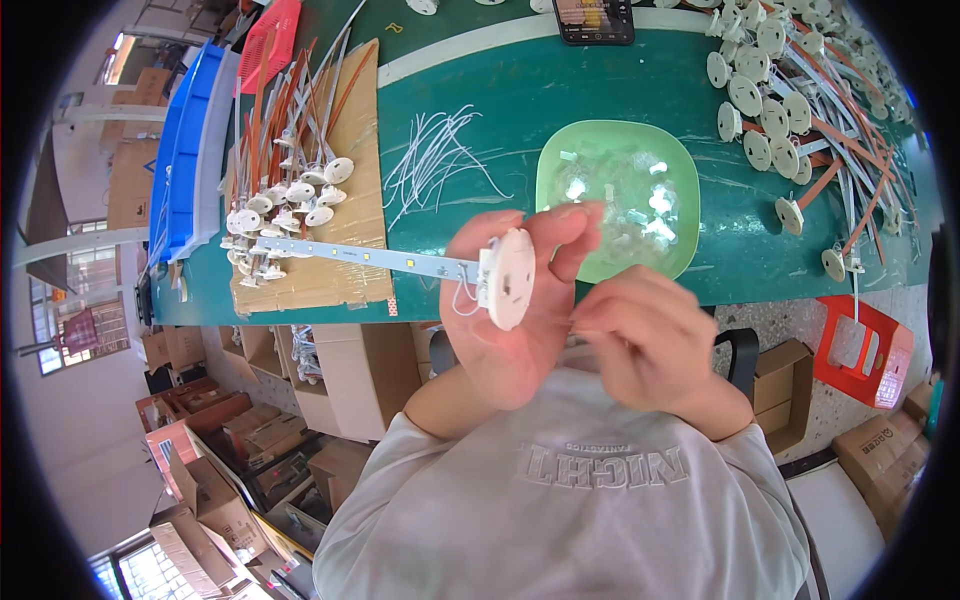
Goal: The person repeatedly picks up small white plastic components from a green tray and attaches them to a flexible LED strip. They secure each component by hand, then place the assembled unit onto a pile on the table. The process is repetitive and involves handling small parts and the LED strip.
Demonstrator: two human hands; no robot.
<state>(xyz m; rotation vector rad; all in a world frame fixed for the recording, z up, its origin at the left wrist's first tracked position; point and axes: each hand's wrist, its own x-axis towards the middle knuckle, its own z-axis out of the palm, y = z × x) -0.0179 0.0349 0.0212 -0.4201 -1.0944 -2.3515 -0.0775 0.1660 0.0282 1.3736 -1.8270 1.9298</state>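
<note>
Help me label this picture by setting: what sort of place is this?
Likely a small assembly workshop: the left hand holds an LED strip with a white disc; similar discs lie clustered on the workbench.

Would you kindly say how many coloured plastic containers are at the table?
3: a green bowl near the middle, a blue bin at left, a red basket at upper left; more may hide.

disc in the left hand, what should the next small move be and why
Probably bring the right hand to the wire beside the disc: the left hand holds the disc, the wire bows out, and the right hand is close by. Whether it pinches anything is unclear.
</note>
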